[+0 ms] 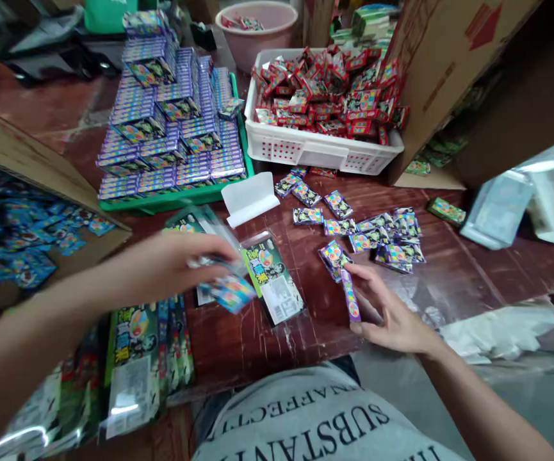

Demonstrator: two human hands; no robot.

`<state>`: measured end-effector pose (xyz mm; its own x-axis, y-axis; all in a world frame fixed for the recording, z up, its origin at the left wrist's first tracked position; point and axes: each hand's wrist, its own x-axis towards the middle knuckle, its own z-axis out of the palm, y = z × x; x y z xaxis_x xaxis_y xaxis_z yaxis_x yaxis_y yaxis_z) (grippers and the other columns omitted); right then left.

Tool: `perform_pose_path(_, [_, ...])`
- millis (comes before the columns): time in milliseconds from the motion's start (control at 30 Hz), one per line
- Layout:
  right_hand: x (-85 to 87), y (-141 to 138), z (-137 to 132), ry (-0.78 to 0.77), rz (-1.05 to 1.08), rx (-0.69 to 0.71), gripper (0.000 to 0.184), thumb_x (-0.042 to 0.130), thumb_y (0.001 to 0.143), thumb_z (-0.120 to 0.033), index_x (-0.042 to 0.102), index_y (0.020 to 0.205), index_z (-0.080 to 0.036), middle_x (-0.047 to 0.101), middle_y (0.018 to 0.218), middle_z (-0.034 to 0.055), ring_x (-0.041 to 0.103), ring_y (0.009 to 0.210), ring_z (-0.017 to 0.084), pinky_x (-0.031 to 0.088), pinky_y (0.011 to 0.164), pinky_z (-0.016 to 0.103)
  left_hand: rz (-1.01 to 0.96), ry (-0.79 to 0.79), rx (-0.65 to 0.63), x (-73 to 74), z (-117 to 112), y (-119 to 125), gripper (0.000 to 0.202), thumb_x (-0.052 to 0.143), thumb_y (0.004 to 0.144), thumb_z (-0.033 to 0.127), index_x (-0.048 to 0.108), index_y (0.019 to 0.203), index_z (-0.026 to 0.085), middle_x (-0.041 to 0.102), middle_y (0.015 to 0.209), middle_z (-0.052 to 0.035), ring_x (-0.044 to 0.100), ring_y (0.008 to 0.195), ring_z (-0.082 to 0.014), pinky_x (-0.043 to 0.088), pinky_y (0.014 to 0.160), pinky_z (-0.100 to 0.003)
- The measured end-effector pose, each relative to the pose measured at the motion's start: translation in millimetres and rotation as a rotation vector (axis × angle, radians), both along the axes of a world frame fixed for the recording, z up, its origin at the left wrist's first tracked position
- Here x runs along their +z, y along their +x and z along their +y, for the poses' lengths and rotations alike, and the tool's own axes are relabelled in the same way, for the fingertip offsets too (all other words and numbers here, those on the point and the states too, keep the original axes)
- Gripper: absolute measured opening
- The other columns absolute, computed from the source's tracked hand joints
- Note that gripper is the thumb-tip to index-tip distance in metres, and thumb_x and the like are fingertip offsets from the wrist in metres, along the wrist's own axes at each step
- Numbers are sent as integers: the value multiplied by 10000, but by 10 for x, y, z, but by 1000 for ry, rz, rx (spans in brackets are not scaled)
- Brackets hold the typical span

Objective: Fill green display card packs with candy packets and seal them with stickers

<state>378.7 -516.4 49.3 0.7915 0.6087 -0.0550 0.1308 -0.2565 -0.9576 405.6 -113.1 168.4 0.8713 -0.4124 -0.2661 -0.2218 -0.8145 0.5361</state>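
My left hand point(185, 259) is closed on a small blue packet point(232, 292), blurred by motion. It hovers over printed plastic pouches lying on the table; one flat pouch point(271, 278) with a green and black front is just right of it. Between the thumb and fingers of my right hand point(385, 307) is a narrow purple box point(350, 296), its side turned up. Purple packets point(333, 255) lie against its far end. More purple packets point(394, 240) are scattered beyond my right hand. A curled white sheet point(250, 200) rests behind the pouches.
Stacked purple boxes fill a green tray point(175, 203) at the back left. Behind the packets stands a white basket point(325, 155) of red packets, with a pink tub point(257, 38) beyond. Cardboard boxes flank both sides; the left one point(41, 160) contains blue packets. Filled pouches point(132, 365) stand at front left.
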Motion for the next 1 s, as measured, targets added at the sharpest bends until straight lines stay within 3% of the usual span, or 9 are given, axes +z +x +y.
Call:
perform_pose_path(100, [-69,-205,-258,9,-2,9,834,705,856,-376,218,1529,-304,361,1579,134,397,1454,321,370,1182,512,180,-207,-475,-326,-1083,101,250,604,959,267,660,1201,244,731,1190,-2,683,1020,-131,491,891,-225])
perform_pose_path(167, [-191,-335,-460,-134,-113,-36,861,697,870,-434,176,1544,-307,339,1611,135,315,1499,345,238,1222,605,137,-156,-560,-524,-1512,135,346,688,906,238,620,1245,218,697,1248,-44,671,1067,-168,499,912,-260])
perform_pose_path(233, [-313,-429,-680,-382,-263,-87,945,715,853,-509,139,1575,-308,308,1639,130,191,1539,380,29,1215,699,27,-46,-528,-649,-1720,85,424,744,868,283,601,1254,180,667,1274,-87,647,1129,-228,488,978,-332])
perform_pose_path(300, [-388,-474,-861,-554,-342,-114,1071,733,817,-586,70,1607,-295,255,1663,137,126,1547,406,-43,1182,739,-65,57,-431,-723,-1793,-44,512,764,843,414,593,1245,149,655,1255,-118,630,1144,-289,478,1006,-412])
perform_pose_path(400, [-400,-442,-960,-602,-358,-68,1139,724,813,-606,-3,1624,-272,194,1683,136,108,1552,396,10,1200,720,-136,101,-339,-854,-1862,-287,790,808,733,581,536,1324,132,586,1359,-157,569,1222,-345,463,1027,-469])
perform_pose_path(533, [-370,-301,-870,-555,-395,23,975,678,875,-420,63,1620,-284,323,1638,112,244,1530,336,21,1233,663,-181,49,-398,-1134,-2047,-470,874,828,742,439,415,1452,142,497,1472,-146,474,1335,-325,397,1103,-457])
perform_pose_path(633, [-393,-229,-810,-472,-402,23,970,687,858,-355,86,1616,-273,415,1580,122,380,1470,306,36,1251,628,-164,22,-309,-1277,-2147,-491,793,764,795,365,397,1456,127,543,1408,-140,516,1269,-306,408,1080,-452])
perform_pose_path(833, [-433,-155,-683,-361,-391,108,1080,705,859,-386,-44,1625,-254,454,1560,119,395,1463,294,15,1255,615,-151,-14,-217,-1350,-2145,-518,859,740,802,359,306,1516,164,488,1485,-124,471,1324,-299,382,1108,-472])
perform_pose_path(1000, [-441,-101,-612,-383,-415,139,1156,721,856,-464,-115,1618,-227,429,1580,136,347,1489,302,21,1249,631,-161,21,-174,-1391,-2223,-530,1042,831,698,576,326,1522,186,496,1462,-121,461,1282,-337,403,1060,-503])
